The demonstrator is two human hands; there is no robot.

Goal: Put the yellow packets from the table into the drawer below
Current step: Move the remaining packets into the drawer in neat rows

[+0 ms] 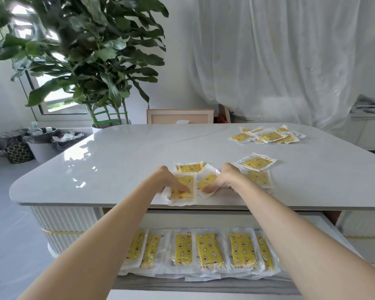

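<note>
While both arms stretch out over the open drawer [204,285], the person's hands sit on the near edge of the white table [117,159], each on its own yellow packet.

The left hand [168,177] is bent down at the wrist, and its fingertips [185,189] rest on top of a packet [182,195] that lies flat and pokes a little past the table's front lip. The right hand [224,176] is bent the same way, with its fingertips on a second packet [205,180], which lies tilted just beside the first. From where I stand both thumbs are hidden, so I cannot tell whether either hand pinches its packet or only presses on it. Neither packet is off the surface.

A third packet [189,167] lies just behind the two hands. Two more [258,162] overlap close to the right wrist, and a loose pile of packets [266,136] sits well apart at the far right of the table.

Down in the drawer, a row of yellow packets [208,249] lies side by side, long edges together, filling it from left to right beneath the forearms.

A tall leafy plant [91,50] stands behind the table's far left corner, with lined waste bins [41,146] on the floor beside it and a sheer white curtain [279,50] along the back.
</note>
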